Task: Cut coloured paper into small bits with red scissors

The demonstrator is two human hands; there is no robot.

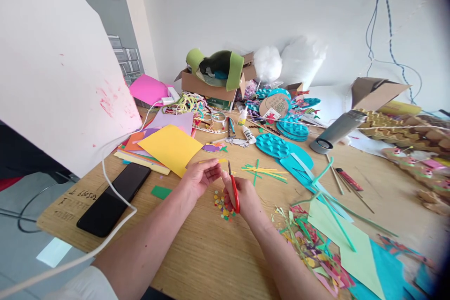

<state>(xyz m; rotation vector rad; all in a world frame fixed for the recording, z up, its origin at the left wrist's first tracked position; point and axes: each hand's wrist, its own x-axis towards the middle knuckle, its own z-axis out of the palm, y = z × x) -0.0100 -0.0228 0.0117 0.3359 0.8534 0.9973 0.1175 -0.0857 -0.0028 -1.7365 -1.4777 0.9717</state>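
My right hand (249,199) grips red-handled scissors (236,194), their blades pointing up and away from me. Pinched in the fingers of my left hand (200,178) is a small yellow paper strip (222,161), close to the scissor tips. Whether the blades touch it I cannot tell. Below the hands lies a scatter of small coloured paper dots (220,204), partly hidden by my right fingers. Thin green and yellow paper strips (269,172) lie crossed just beyond my right hand. A green paper piece (161,191) rests left of my left wrist.
A yellow sheet (172,145) tops a paper stack at left, near a black phone (114,199) crossed by a white cable (105,168). Colourful scraps (312,248) lie by my right forearm. Farther back are blue egg-carton pieces (272,145), glue bottles (249,134) and a grey flask (337,132).
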